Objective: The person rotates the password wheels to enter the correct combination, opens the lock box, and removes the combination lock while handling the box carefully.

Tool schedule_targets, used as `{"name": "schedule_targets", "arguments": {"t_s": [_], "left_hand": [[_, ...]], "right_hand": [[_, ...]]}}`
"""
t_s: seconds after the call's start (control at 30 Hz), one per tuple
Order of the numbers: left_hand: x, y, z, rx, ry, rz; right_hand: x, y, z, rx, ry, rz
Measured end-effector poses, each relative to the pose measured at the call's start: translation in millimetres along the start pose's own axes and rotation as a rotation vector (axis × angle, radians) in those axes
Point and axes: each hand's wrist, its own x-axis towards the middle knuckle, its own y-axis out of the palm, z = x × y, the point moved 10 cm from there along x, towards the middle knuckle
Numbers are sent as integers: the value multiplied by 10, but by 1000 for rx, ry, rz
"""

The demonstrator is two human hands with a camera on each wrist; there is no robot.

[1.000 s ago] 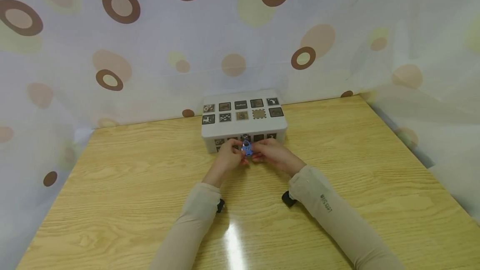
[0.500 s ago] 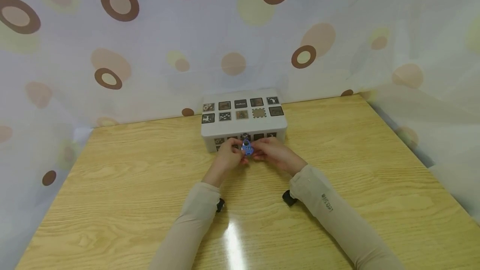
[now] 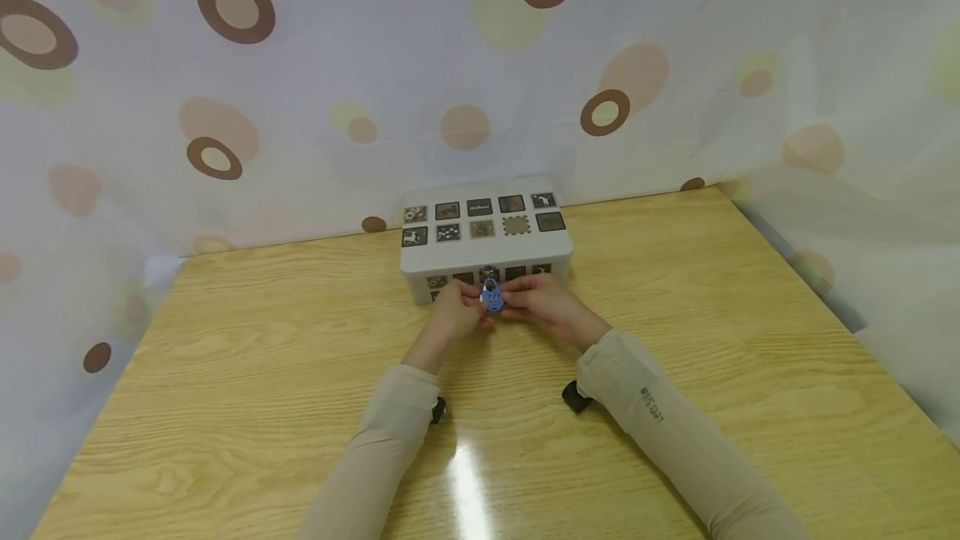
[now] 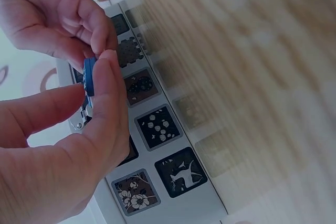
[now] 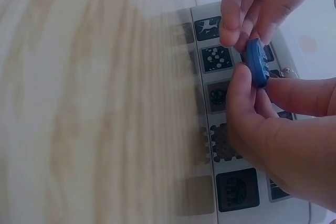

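Observation:
A small blue combination padlock [image 3: 492, 298] hangs between both hands at the front of a white box [image 3: 483, 255] decorated with dark picture squares. Its shackle points up toward the metal latch [image 3: 489, 271]; whether it passes through the latch cannot be made out. My left hand [image 3: 453, 312] pinches the padlock from the left, thumb against one face and fingers behind, as the left wrist view shows. From the other side my right hand [image 3: 551, 307] holds it between thumb and fingers. In the right wrist view, number dials show on the padlock [image 5: 257, 62] near the right thumb.
The box stands at the back of a wooden table [image 3: 300, 373], close to a patterned curtain [image 3: 420, 65] that also runs along both sides. Black wrist straps [image 3: 576, 397] sit under the sleeve cuffs.
Both hands stay at the padlock in front of the box. The padlock turns slightly and the right fingers shift a little on it. The box stays in place.

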Motion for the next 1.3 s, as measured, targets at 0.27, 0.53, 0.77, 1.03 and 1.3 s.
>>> {"name": "schedule_targets", "arguments": {"t_s": [0.27, 0.53, 0.77, 1.03, 1.3], "left_hand": [[-18, -23, -11, 94, -2, 4], [-12, -80, -77, 347, 70, -14], [-25, -57, -137, 496, 147, -50], [-39, -23, -160, 630, 167, -111], [-62, 11, -193, 765, 185, -151]], "right_hand": [[-9, 29, 1, 12, 7, -7], [12, 51, -5, 55, 2, -15], [2, 78, -20, 72, 15, -10], [-19, 84, -47, 79, 53, -28], [-34, 85, -31, 66, 59, -37]]}}
